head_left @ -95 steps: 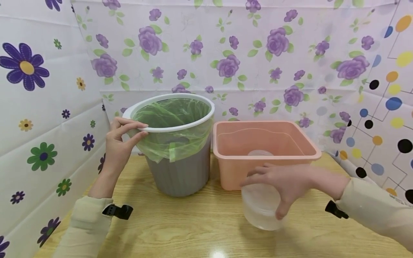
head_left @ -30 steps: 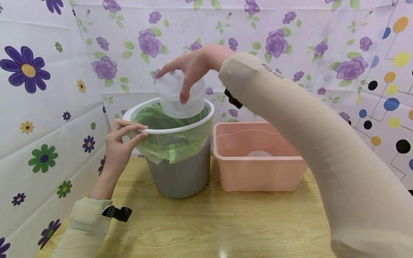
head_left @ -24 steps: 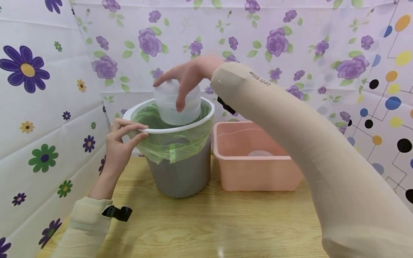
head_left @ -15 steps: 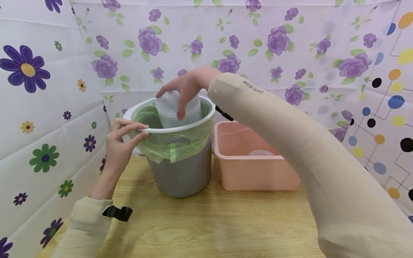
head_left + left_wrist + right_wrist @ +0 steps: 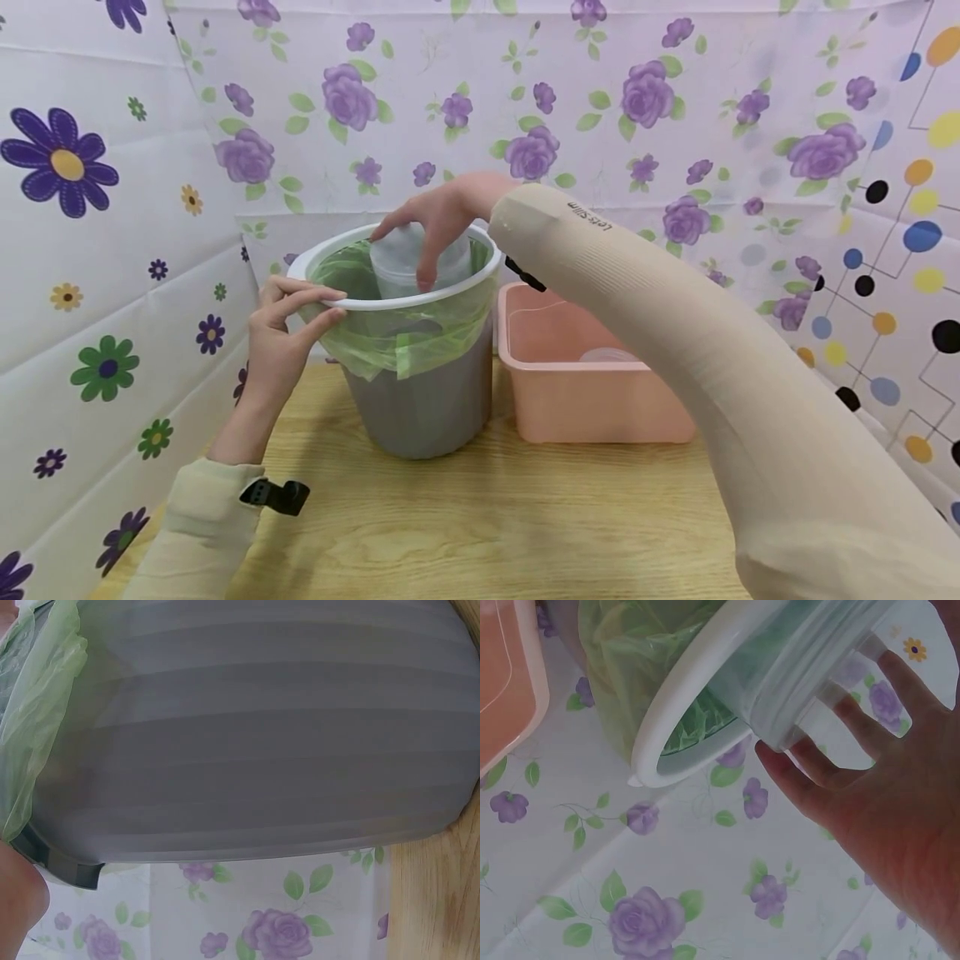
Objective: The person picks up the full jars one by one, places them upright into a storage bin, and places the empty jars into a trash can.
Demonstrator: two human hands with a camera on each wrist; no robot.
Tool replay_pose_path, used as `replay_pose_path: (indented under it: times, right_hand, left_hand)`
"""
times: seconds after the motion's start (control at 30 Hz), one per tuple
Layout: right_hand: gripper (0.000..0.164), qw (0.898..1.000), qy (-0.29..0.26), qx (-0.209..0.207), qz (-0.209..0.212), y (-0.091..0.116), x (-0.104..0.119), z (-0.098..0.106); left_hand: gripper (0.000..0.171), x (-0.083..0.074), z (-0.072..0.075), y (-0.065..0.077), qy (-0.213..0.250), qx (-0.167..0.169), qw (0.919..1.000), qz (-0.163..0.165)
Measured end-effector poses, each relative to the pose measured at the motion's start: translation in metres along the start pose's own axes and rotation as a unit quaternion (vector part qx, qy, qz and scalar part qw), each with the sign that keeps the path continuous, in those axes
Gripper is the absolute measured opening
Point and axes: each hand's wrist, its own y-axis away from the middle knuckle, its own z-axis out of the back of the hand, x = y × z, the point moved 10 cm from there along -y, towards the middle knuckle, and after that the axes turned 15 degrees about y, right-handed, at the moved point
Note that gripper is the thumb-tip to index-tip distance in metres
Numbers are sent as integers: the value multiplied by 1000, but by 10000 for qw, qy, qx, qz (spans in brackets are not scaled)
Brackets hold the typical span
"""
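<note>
My left hand (image 5: 281, 333) pinches the white rim (image 5: 390, 303) of a grey trash can (image 5: 423, 408) at its near left side. A thin green bag (image 5: 442, 337) lines the can and folds down over its outside. From above, my right hand (image 5: 442, 221) grips a clear round plastic container (image 5: 397, 260), fingers spread around its lid edge. The container's lower part sits inside the mouth of the can, hidden behind the rim. In the right wrist view the fingertips (image 5: 776, 761) lie along the container's ridged edge.
A pink plastic basin (image 5: 600, 404) stands right of the can, with a clear round item (image 5: 606, 355) inside, partly hidden by the right sleeve (image 5: 675, 333). Both stand on a wooden table (image 5: 465, 525). Flowered cloth (image 5: 600, 150) hangs behind and at the sides.
My right hand has lifted the container from the table in front of the basin, carried it left over the trash can and lowered it into the mouth. My left hand has stayed on the rim.
</note>
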Motion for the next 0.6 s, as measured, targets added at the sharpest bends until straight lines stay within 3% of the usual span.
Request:
replay_pose_path:
  times: [0.6]
  right_hand:
    - [104,9987,-340,-370,97,9,-11,-2]
  left_hand:
    - [20,2,1,-1,-67,44,10000,39]
